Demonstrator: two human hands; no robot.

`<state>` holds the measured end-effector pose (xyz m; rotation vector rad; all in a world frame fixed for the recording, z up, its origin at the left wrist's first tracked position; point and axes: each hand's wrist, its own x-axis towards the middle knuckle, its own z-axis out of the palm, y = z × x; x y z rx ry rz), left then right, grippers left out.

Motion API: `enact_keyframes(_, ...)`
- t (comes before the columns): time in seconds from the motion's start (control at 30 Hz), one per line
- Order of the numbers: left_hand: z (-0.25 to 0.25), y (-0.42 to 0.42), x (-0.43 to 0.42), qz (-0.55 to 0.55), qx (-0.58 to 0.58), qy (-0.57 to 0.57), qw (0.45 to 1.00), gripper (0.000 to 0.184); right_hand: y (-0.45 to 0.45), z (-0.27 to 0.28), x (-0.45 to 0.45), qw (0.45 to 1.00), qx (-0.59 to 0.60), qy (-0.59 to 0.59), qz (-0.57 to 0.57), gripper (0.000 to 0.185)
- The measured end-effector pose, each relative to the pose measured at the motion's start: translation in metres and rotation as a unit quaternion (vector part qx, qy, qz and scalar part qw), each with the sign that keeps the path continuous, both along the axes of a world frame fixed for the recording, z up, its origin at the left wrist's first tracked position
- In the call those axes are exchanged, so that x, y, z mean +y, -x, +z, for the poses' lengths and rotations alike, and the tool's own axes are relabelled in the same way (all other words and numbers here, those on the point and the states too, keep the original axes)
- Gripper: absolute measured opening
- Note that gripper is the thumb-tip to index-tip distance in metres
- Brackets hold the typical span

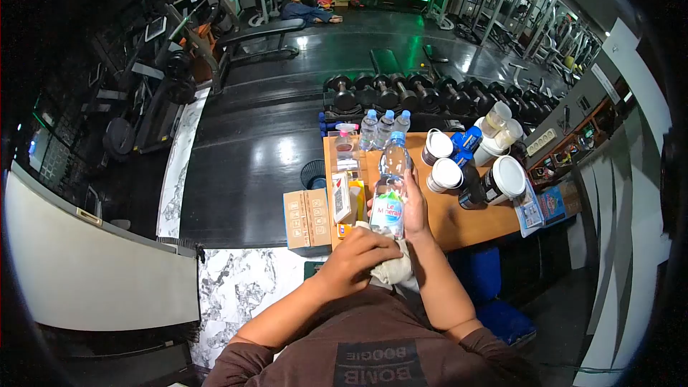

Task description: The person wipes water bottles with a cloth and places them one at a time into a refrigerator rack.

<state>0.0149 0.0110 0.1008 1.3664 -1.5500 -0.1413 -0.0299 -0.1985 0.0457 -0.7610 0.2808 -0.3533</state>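
A clear plastic water bottle [390, 201] with a blue cap and a Le Minerale label stands nearly upright in front of my chest. My right hand [416, 208] is wrapped around its side. At the bottle's lower end, my left hand [358, 252] grips a pale cloth [394, 266], its fingers bent over the fabric. The cloth hangs below the base, and part of it is hidden behind my fingers. Three similar bottles [385, 129] stand at the far edge of the wooden table [451, 226].
Left on the table are a pink-topped spray bottle [345, 145] and small boxes [342, 197]; a cardboard box [307, 218] sits beside it. White-lidded tubs [509, 175] and blue packs [467, 140] stand right. Beyond are a dumbbell rack [423, 93] and a person lying down [308, 12].
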Motion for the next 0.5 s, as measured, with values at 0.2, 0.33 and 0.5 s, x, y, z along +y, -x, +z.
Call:
enact_keyframes(0.2,-0.010,-0.002,-0.006,0.084,-0.042,0.037,0.995,0.053,-0.001,0.005,0.010,0.997,-0.015,0.067,-0.036,0.043)
enact_keyframes(0.33,-0.009,-0.016,-0.028,0.166,0.029,0.057,0.984,0.052,-0.002,0.001,0.028,0.996,-0.042,0.037,-0.066,0.050)
enact_keyframes(0.5,-0.010,-0.044,-0.055,0.207,0.111,0.048,0.971,0.056,0.000,0.001,0.043,0.995,-0.020,0.071,-0.072,0.050)
